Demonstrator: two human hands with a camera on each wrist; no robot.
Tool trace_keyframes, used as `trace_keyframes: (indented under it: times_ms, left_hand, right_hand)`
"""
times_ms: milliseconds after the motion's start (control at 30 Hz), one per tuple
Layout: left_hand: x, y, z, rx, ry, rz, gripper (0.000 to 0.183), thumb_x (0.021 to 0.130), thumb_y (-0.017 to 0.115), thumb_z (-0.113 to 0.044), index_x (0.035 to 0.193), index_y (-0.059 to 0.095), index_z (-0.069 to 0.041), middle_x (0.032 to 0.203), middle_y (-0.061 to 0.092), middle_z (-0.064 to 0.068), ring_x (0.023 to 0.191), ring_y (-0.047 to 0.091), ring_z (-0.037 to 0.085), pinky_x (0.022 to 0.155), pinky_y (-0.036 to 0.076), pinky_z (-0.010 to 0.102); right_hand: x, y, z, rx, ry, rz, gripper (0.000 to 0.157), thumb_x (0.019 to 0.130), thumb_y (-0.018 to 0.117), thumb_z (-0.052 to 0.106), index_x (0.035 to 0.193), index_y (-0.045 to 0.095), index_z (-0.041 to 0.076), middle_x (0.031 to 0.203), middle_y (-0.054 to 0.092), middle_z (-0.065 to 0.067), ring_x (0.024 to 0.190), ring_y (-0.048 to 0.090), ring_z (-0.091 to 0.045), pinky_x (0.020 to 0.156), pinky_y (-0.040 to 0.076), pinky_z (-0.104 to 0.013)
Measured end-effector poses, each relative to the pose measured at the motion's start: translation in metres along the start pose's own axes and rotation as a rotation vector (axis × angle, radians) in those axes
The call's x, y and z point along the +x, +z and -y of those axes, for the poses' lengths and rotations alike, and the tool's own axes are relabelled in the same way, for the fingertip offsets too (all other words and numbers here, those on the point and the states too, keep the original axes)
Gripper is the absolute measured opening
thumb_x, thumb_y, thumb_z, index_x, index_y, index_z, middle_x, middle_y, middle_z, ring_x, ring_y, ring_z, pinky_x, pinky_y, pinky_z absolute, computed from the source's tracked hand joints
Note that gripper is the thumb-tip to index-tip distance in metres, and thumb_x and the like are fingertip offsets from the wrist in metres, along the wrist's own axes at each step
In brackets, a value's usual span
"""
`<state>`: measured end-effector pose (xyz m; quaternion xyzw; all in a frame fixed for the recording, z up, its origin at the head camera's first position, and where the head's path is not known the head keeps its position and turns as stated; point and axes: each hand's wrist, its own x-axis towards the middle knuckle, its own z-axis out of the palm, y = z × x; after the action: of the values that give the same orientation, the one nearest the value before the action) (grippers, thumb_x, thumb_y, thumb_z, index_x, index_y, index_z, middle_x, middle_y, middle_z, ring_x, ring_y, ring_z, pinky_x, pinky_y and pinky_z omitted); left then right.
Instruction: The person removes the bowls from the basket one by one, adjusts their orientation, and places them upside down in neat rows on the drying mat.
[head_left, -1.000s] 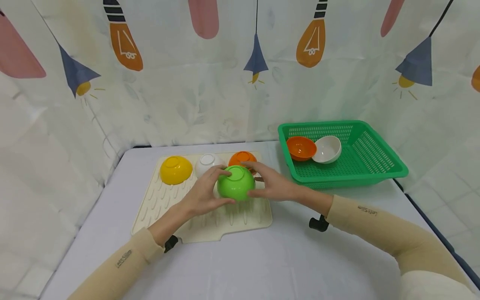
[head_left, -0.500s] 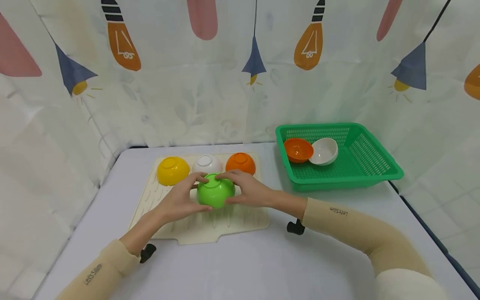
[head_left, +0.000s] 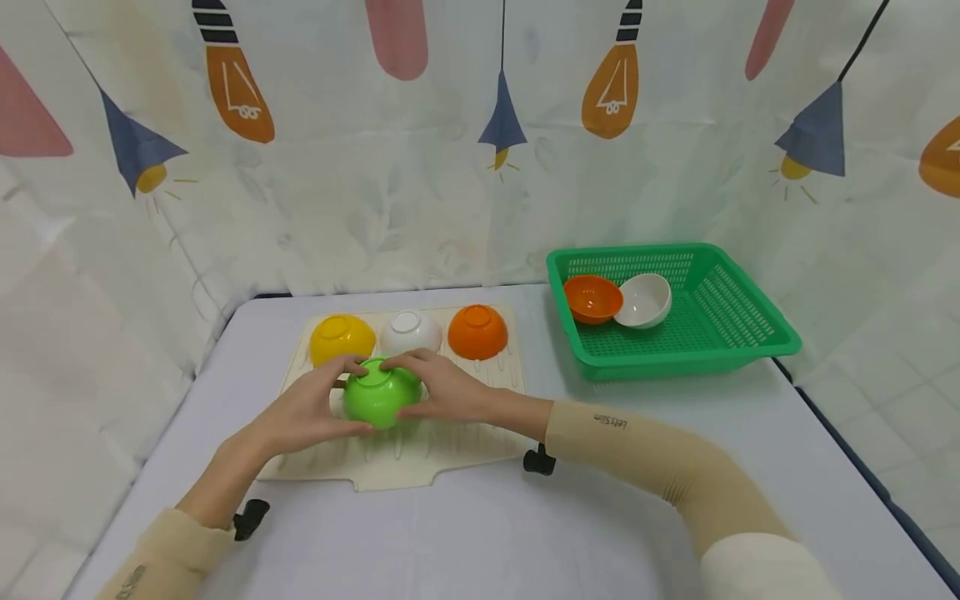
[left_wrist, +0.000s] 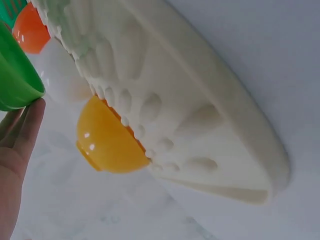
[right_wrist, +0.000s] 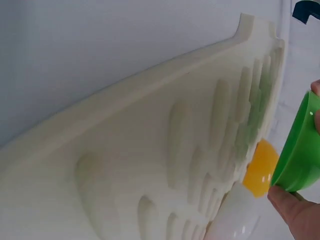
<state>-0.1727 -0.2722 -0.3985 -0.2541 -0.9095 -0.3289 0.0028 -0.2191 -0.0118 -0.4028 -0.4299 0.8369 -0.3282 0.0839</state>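
Both hands hold a green bowl [head_left: 381, 398] upside down, one on each side, close over a cream ridged drying mat [head_left: 450, 442]. The left hand [head_left: 311, 404] grips the bowl's left side, fingers near its base and thumb low by the rim. On the other side the right hand [head_left: 446, 387] grips it in the same way. In the left wrist view the bowl's rim [left_wrist: 37, 92] shows apart from the mat. Behind it stand a yellow bowl [head_left: 341, 337], a white bowl [head_left: 410, 331] and an orange bowl [head_left: 477, 332], all upside down in a row on the mat.
A green plastic basket [head_left: 675, 365] stands at the back right of the white-covered table [head_left: 480, 542]. Inside it lie an orange bowl [head_left: 592, 300] and a white bowl [head_left: 647, 300]. A patterned curtain [head_left: 420, 200] hangs right behind the table.
Both hands have carried the green bowl left and toward the front of the mat, from in front of the orange bowl to in front of the yellow and white ones.
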Motion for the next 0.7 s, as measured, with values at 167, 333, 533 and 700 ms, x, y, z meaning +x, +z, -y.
trace_keyframes:
  times_ms: [167,333,533,700]
  left_hand:
    - [-0.011,-0.010,0.011,0.019,-0.029,0.016,0.067,0.072,0.097,-0.029,0.120,0.052,-0.012,0.131,0.060,0.013,0.123,0.057,0.039,0.096,0.052,0.056]
    - [-0.021,-0.021,0.021,-0.006,-0.072,0.025,0.066,0.072,0.096,-0.023,0.119,0.051,-0.008,0.130,0.059,0.015,0.131,0.049,0.045,0.100,0.048,0.060]
    - [-0.032,-0.034,0.032,-0.001,-0.097,0.035,0.068,0.070,0.097,-0.017,0.117,0.049,-0.005,0.130,0.057,0.019,0.130,0.048,0.048,0.099,0.045,0.066]
    - [-0.033,-0.038,0.042,-0.024,-0.090,0.051,0.071,0.069,0.097,-0.014,0.117,0.047,0.000,0.137,0.052,0.029,0.129,0.046,0.052,0.100,0.042,0.069]
  right_hand:
    - [0.017,0.015,0.007,-0.026,-0.003,0.004,0.070,0.088,0.085,0.027,0.149,0.051,0.020,0.146,0.048,-0.013,0.132,0.048,-0.020,0.105,0.043,-0.025]
    - [0.037,0.031,0.015,-0.054,0.002,-0.009,0.069,0.086,0.087,0.027,0.146,0.053,0.020,0.142,0.052,-0.011,0.129,0.049,-0.019,0.103,0.042,-0.023]
    - [0.061,0.047,0.023,-0.057,0.000,-0.016,0.068,0.083,0.089,0.030,0.142,0.056,0.021,0.140,0.056,-0.006,0.126,0.049,-0.014,0.101,0.040,-0.019]
    - [0.073,0.056,0.024,-0.041,0.044,-0.008,0.068,0.083,0.089,0.030,0.142,0.055,0.022,0.142,0.053,-0.004,0.126,0.048,-0.012,0.102,0.039,-0.018]
